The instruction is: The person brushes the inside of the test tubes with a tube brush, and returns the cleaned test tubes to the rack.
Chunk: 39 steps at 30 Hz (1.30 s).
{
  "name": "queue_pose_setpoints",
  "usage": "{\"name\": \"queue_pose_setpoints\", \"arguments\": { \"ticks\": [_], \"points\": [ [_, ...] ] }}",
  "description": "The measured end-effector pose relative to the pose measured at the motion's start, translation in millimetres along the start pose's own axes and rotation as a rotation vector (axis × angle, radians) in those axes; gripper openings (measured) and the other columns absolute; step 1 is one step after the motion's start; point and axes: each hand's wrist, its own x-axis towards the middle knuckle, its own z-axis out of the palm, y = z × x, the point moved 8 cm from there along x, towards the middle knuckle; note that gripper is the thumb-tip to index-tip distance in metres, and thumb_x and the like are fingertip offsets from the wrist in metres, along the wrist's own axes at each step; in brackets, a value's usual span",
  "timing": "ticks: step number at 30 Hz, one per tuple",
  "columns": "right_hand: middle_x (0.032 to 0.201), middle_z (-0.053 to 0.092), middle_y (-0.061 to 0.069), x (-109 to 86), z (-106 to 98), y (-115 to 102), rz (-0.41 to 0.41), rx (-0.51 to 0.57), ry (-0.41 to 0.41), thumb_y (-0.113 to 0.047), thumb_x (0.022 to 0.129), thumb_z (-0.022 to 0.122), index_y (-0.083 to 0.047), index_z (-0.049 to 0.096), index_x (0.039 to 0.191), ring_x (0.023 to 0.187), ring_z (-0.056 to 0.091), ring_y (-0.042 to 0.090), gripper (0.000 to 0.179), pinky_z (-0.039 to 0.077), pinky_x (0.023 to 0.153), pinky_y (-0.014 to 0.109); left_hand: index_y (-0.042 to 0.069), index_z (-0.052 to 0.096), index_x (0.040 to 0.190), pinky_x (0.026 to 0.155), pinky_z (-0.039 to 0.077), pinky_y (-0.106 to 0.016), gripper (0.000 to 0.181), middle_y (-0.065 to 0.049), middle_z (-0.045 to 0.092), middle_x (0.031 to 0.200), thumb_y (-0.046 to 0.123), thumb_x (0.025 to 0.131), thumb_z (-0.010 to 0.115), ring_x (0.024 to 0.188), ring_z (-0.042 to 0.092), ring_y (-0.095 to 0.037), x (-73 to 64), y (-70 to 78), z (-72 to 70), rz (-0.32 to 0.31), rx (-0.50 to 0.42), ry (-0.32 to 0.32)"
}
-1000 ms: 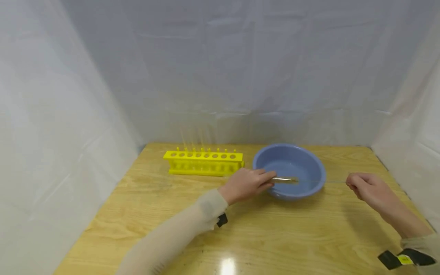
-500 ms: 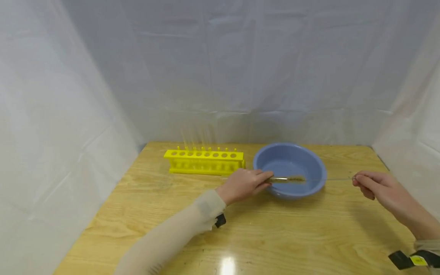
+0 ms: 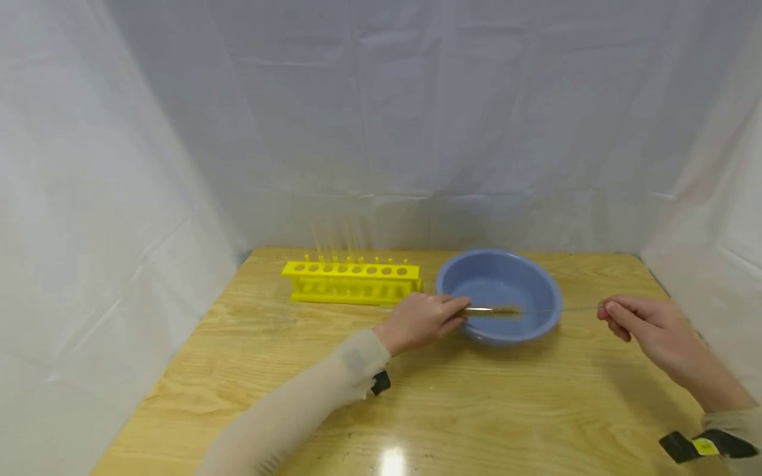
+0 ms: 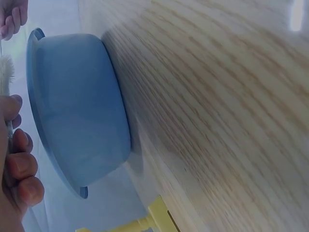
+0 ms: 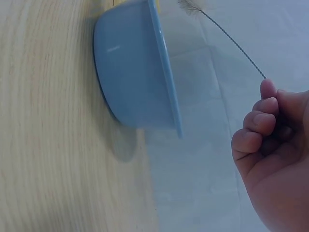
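Observation:
My left hand (image 3: pixel 419 322) grips a clear glass test tube (image 3: pixel 481 311), which lies level over the front part of the blue basin (image 3: pixel 544 274). The tube's mouth faces right. A test tube brush (image 3: pixel 510 311) sits partly in that mouth, its tan bristles showing at the end. From the bristles a thin twisted wire (image 5: pixel 236 44) runs right to my right hand (image 3: pixel 651 334), whose thumb and forefinger pinch its end. In the left wrist view my curled fingers (image 4: pixel 21 166) wrap the tube, with bristles (image 4: pixel 7 70) just beyond them.
Left of the basin stands a yellow test tube rack (image 3: pixel 351 271), with several clear tubes (image 3: pixel 336 239) upright at its back. Everything rests on a wooden table (image 3: pixel 476 410). White sheeting (image 3: pixel 393 119) closes off the back and both sides.
My right hand first drew the brush a little to the right, then moved it back left toward the tube. The left hand has kept the tube nearly still.

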Motion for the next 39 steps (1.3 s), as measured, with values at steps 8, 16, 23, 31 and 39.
{"name": "queue_pose_setpoints", "arguments": {
  "ticks": [8,16,23,31,39],
  "points": [
    [0.074,0.055,0.003,4.3,19.0,-1.8,-0.024,0.067,-0.034,-0.004,0.106,0.045,0.005,0.066,0.103,0.066,0.047,0.017,0.023,0.039,0.058,0.027,0.017,0.063,0.126,0.058,0.054,-0.023,0.03,0.004,0.074,0.095,0.035,0.102,0.059,0.067,0.068,-0.009,5.5,4.0,-3.8,0.008,0.029,-0.005],
    [0.065,0.047,0.003,18.8,79.2,-24.7,-0.105,0.064,-0.176,-0.005,0.107,0.044,0.0,0.068,0.101,0.057,0.045,0.017,0.025,0.043,0.056,0.029,0.02,0.065,0.125,0.05,0.051,-0.024,0.029,0.005,0.075,0.091,0.037,0.103,0.058,0.059,0.065,-0.008,24.8,26.4,-9.7,0.088,0.097,0.046],
    [0.058,0.043,0.0,21.6,92.9,-21.5,0.099,0.043,-0.157,-0.019,0.109,0.045,-0.003,0.069,0.095,0.049,0.039,0.014,0.032,0.04,0.05,0.031,0.022,0.065,0.124,0.049,0.05,-0.025,0.029,0.005,0.073,0.087,0.039,0.103,0.057,0.056,0.063,-0.009,25.4,26.9,-2.8,0.075,0.152,0.014],
    [0.058,0.029,0.0,28.0,92.0,-16.7,0.311,0.147,-0.135,-0.019,0.108,0.037,0.003,0.045,0.078,0.052,0.025,0.014,0.038,0.032,0.051,0.032,0.022,0.064,0.121,0.05,0.052,-0.025,0.026,0.007,0.07,0.083,0.039,0.103,0.057,0.059,0.064,-0.008,27.1,24.9,-8.4,0.095,0.148,0.058],
    [0.059,0.027,-0.001,27.7,88.1,-15.8,0.288,0.104,-0.134,-0.016,0.107,0.035,-0.002,0.04,0.073,0.052,0.024,0.015,0.037,0.03,0.05,0.031,0.022,0.062,0.12,0.047,0.047,-0.024,0.025,0.006,0.068,0.08,0.039,0.103,0.057,0.058,0.06,-0.007,22.7,25.7,-9.1,0.126,0.12,0.082]
  ]
}}
